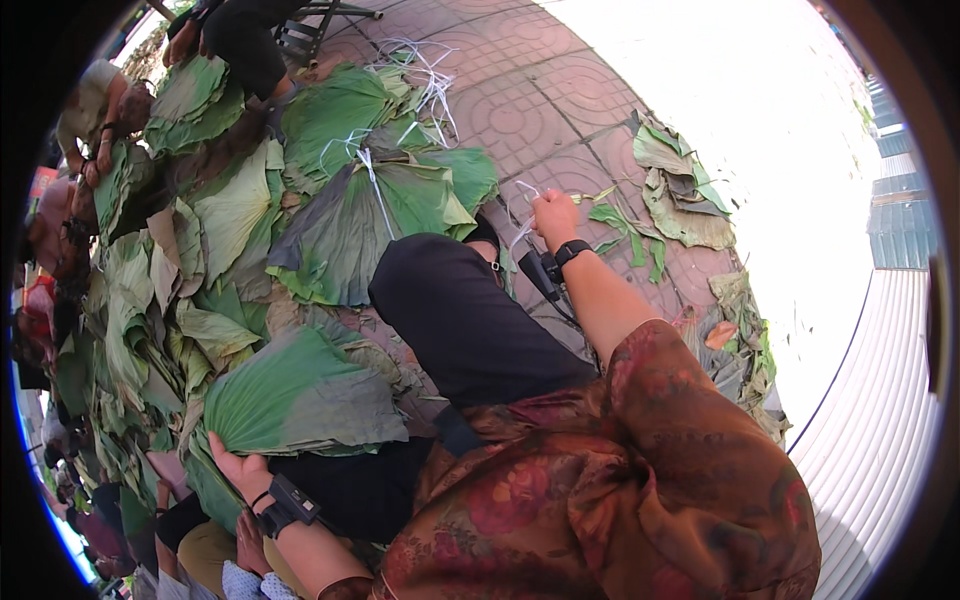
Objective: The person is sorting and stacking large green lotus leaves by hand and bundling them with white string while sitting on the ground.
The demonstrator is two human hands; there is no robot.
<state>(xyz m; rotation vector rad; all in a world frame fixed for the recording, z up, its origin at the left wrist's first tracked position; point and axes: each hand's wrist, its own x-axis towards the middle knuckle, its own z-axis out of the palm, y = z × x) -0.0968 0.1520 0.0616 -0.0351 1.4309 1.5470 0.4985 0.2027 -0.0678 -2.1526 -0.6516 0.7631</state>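
A stack of large lotus leaves [300,397], part green and part grey, lies across my left thigh. My left hand [244,472] grips its lower edge, with the fingers partly hidden by the leaves. Out to the right, beside my bent right knee, my right hand [555,217] is closed on white plastic string [521,234]. Beyond that knee rests a folded lotus leaf bundle [367,217] with white string tied over its top. More loose white string [433,82] is tangled on the leaves and paving farther off.
Heaped lotus leaves [127,330] cover the ground on the left. Leaf scraps [679,187] lie on the patterned paving [517,105] to the right. A seated person [247,37] is at the top, another person [105,112] bends over leaves, and a co-worker's hand [251,540] is near my left wrist.
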